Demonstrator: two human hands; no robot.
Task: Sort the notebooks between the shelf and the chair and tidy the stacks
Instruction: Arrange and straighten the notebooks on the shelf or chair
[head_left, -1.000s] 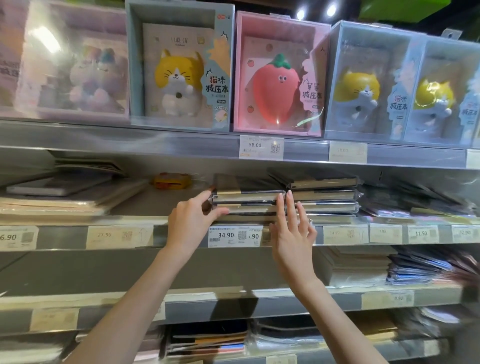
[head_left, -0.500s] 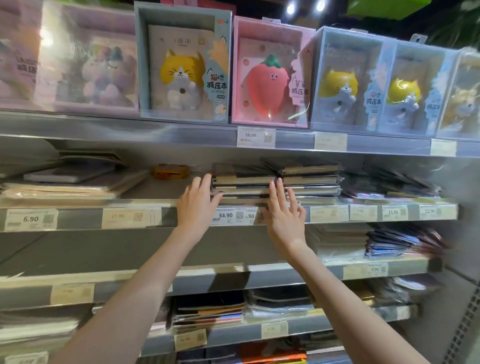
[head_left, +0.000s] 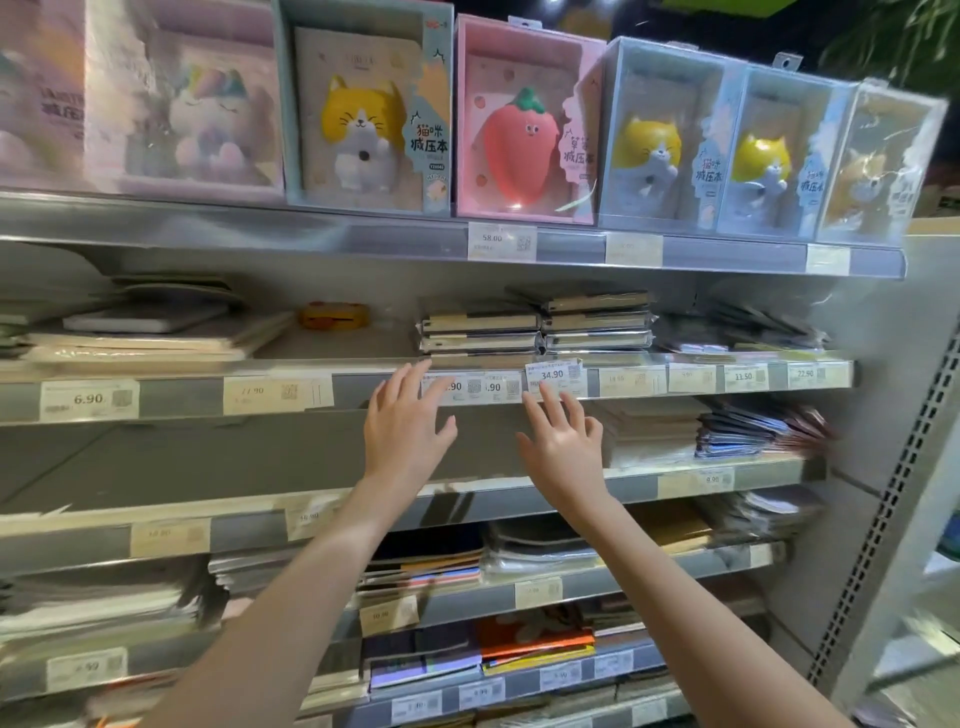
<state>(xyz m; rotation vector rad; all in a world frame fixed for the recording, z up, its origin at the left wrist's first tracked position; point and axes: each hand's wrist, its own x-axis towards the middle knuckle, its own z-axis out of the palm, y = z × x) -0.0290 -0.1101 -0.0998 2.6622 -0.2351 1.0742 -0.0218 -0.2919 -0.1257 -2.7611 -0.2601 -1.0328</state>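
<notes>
Grey tiered shop shelving (head_left: 171, 228); perforated metal upright (head_left: 883, 519) at right

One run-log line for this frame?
hands: left open, right open | holding: nothing | notebook stacks: side by side on shelf

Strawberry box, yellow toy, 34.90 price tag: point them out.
Strawberry box (head_left: 524, 122), head view, on the red strawberry.
Yellow toy (head_left: 335, 315), head view, its front face.
34.90 price tag (head_left: 554, 375), head view, on the printed price.

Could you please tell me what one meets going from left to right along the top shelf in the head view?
Unicorn box → cat box with teal frame → pink strawberry box → first clear cat box → second clear cat box → a blurred clear box at the far right.
</notes>
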